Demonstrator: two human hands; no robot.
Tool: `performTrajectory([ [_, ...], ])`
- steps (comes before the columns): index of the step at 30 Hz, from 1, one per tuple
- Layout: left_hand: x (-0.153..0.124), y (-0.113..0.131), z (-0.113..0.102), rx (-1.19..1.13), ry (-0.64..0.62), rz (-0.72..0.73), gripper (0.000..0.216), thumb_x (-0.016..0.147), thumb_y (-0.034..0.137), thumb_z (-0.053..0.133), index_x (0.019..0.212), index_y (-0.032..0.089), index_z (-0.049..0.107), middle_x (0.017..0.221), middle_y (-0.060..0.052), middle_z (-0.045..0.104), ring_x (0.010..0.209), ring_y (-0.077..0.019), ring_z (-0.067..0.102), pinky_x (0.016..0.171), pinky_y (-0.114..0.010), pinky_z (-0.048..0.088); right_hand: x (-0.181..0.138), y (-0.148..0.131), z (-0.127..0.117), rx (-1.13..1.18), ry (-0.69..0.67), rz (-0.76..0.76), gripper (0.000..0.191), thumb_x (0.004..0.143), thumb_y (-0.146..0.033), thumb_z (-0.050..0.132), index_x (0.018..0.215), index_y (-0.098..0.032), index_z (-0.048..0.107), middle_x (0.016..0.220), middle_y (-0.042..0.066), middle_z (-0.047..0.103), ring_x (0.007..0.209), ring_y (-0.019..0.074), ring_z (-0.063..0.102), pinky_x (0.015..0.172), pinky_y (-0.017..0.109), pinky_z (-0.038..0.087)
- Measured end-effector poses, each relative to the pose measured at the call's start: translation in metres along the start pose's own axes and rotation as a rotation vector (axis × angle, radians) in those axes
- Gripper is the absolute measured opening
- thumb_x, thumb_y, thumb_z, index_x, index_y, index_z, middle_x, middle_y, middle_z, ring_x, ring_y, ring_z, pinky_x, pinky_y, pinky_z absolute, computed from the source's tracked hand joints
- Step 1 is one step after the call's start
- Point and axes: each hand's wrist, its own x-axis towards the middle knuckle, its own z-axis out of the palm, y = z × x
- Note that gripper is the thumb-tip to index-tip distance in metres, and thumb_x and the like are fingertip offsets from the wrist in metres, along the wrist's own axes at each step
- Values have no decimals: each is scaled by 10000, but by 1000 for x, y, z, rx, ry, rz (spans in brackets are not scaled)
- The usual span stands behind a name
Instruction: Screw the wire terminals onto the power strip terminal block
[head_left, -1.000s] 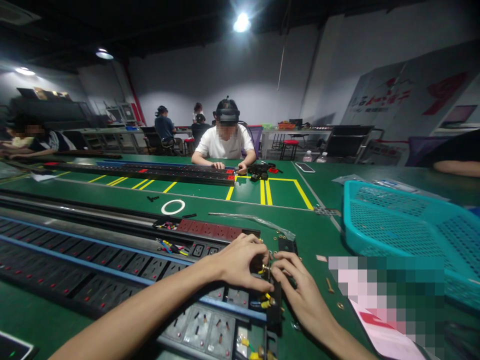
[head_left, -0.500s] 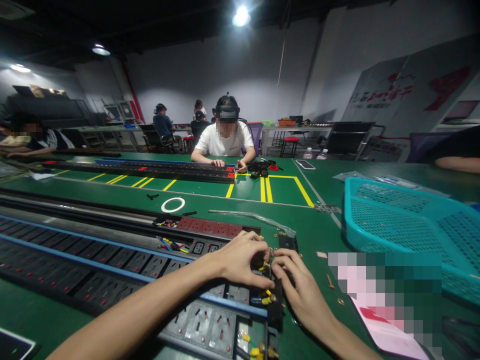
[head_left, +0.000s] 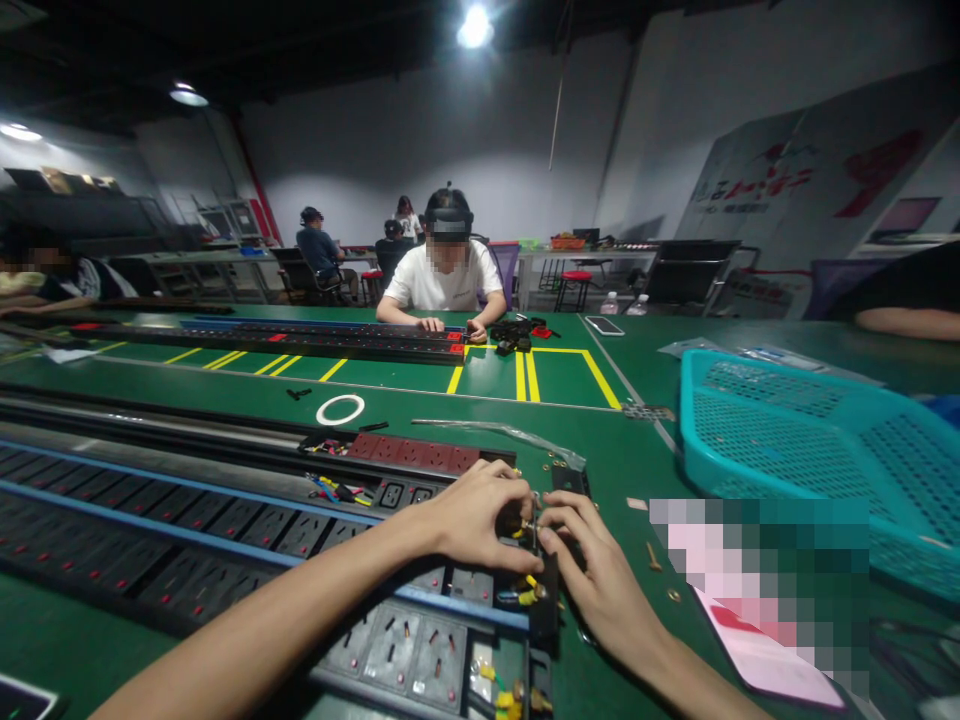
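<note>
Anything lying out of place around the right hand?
Yes, mildly: a brass-coloured screw-like piece and a ring lie loose on the green table, right of the right hand. They look stray, being outside the teal basket.

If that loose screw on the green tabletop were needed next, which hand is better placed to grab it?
Probably the right hand: it is nearer the screw, while the left hand is farther off, at the socket strips.
</note>
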Motion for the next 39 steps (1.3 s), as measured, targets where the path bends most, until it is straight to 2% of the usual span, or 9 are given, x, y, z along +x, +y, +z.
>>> performTrajectory([
  [4, 0, 0, 1, -12, 11, 4, 456, 641, 454, 888, 850, 194, 578, 952, -51, 587, 1027, -278, 550, 845, -333, 441, 0, 0, 0, -1, -19, 12, 265, 1019, -363, 399, 920, -233, 608, 1145, 105, 559, 1114, 272, 598, 960, 448, 485],
  [9, 0, -1, 2, -24, 19, 18, 435, 668, 450, 872, 851, 193, 573, 906, -38, 583, 1009, -271, 552, 836, -333, 441, -1, -2, -3, 25, -15, 8, 199, 1003, -359, 441, 1021, -246, 604, 1219, 101, 528, 1174, 268, 565, 960, 424, 499],
  [16, 0, -2, 2, -32, 24, 27, 437, 672, 448, 874, 859, 195, 571, 907, -38, 587, 1016, -271, 550, 839, -334, 438, 1, 4, 0, 19, 24, -11, 166, 977, -341, 501, 947, -242, 631, 1173, 94, 547, 1118, 264, 596, 907, 390, 519],
  [22, 0, -3, 3, -26, 22, 33, 447, 666, 452, 876, 864, 190, 572, 935, -48, 595, 1031, -280, 544, 846, -341, 436, -1, 5, 1, -4, 12, 17, 284, 1012, -376, 426, 882, -232, 634, 1142, 96, 552, 1103, 275, 611, 933, 428, 492],
  [27, 0, -5, 5, -28, 25, 47, 451, 666, 445, 880, 863, 193, 563, 914, -37, 621, 1024, -278, 549, 886, -362, 418, -1, -1, -2, 5, 10, -3, 193, 1004, -358, 447, 1040, -252, 604, 1200, 92, 536, 1144, 261, 585, 943, 417, 497],
  [34, 0, -4, 4, -24, 40, 45, 447, 662, 424, 891, 870, 189, 573, 910, -36, 604, 1020, -273, 553, 862, -350, 426, -3, 3, 0, -4, 11, -38, 158, 988, -323, 475, 1001, -241, 609, 1187, 101, 543, 1113, 264, 592, 921, 419, 513],
  [39, -1, -5, 5, -25, 39, 38, 462, 651, 431, 900, 873, 187, 578, 960, -50, 612, 1047, -279, 546, 879, -352, 431, -1, 3, 1, -30, 2, 7, 276, 1014, -373, 417, 903, -233, 628, 1159, 105, 551, 1107, 276, 600, 942, 442, 494],
])
